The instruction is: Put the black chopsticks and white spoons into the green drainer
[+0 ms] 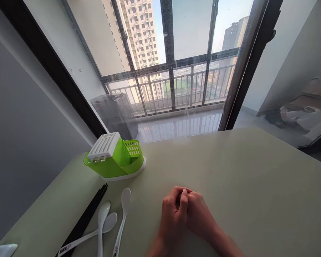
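Note:
My left hand (174, 211) and my right hand (198, 210) are clasped together over the pale table, fingers closed around each other. No object shows between them. The nearest thing is a white spoon (126, 200), lying to the left with its bowl pointing away from me. Two more white spoons lie crossed beside it, one spoon (103, 210) on top of the other spoon (110, 222). Black chopsticks (89, 212) lie in a bundle, partly under the crossed spoons. A green and white utensil holder (115, 162) stands upright farther back on the left.
The table (216, 167) reaches a glass door and window (187, 89) at the far side. A grey wall (29, 142) borders the left. At the bottom left corner a white piece (4, 250) is cut off by the frame. White bags (305, 116) lie beyond the table at right.

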`<state>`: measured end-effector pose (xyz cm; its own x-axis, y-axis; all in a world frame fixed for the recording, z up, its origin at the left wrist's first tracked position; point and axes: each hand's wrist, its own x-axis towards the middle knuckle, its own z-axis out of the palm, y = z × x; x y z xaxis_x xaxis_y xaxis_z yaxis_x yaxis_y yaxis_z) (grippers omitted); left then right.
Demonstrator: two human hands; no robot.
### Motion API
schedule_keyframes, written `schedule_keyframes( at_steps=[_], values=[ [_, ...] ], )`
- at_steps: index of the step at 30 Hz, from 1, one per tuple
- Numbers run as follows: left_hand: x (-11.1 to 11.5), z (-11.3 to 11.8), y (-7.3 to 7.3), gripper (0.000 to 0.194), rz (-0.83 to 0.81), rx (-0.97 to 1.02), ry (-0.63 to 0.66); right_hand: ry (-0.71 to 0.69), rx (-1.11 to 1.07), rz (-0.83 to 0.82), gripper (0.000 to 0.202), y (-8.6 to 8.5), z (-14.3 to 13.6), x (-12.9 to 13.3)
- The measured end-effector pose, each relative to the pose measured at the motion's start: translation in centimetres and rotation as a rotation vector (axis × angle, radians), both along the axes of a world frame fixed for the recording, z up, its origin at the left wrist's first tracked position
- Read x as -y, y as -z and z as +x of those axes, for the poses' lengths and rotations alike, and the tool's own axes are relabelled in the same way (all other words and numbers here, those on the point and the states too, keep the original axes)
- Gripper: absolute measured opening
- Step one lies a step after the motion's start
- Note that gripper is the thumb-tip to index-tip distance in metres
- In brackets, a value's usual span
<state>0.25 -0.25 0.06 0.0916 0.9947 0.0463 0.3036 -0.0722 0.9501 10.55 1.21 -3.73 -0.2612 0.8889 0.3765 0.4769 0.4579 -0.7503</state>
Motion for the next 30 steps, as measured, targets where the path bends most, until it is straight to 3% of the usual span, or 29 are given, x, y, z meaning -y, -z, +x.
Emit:
schedule_keyframes(
  at_steps=[25, 30],
  values=[
    [-0.24, -0.20, 0.23, 0.042, 0.030, -0.015, 0.016, 0.006, 0.029, -0.017, 0.027, 0.26, -0.10, -0.08],
    [0.59, -0.26, -0.60, 0.037, 0.067, -0.074, 0.038, 0.003, 0.097, -0.035, 0.027, 0.15, 0.00, -0.01]
  ],
)
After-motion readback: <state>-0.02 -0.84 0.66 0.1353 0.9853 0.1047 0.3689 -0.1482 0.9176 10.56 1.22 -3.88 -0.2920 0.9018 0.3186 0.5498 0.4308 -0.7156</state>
